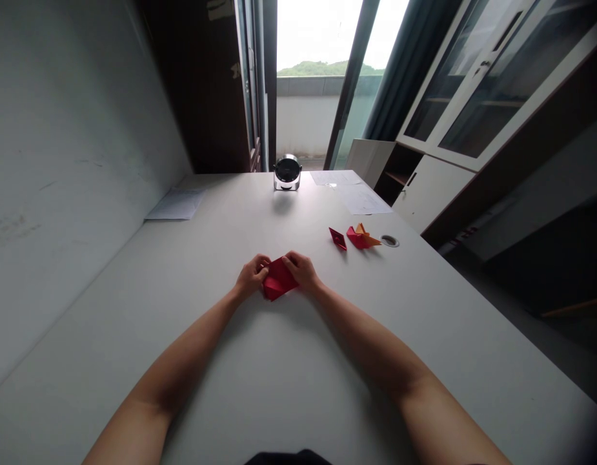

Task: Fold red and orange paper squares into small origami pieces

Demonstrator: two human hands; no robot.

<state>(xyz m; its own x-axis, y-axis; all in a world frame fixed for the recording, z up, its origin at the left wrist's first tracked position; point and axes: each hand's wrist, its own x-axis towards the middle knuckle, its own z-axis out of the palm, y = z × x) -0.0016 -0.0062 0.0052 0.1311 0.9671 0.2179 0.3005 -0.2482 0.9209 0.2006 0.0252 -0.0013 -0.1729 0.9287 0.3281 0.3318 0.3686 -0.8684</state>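
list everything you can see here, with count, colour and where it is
folded paper: 1, red, between both hands
small folded piece: 1, red, table's right side
folded paper cluster: count unclear, red and orange, beside that piece
cable-hole ring: 1, pale, right of the cluster
round stand-mounted device: 1, black, table's far end
left papers: count unclear, whitish, by the wall
right papers: at least 2, white, far right
table: 1, white, centre
wall: 1, grey-white, left
wooden furniture: 1, dark brown, back left
window: 1, dark-framed, back
curtain: 1, dark, beside window
cabinet: 1, white, glass-doored, right
left hand, right hand: 2, bare, at the folded paper
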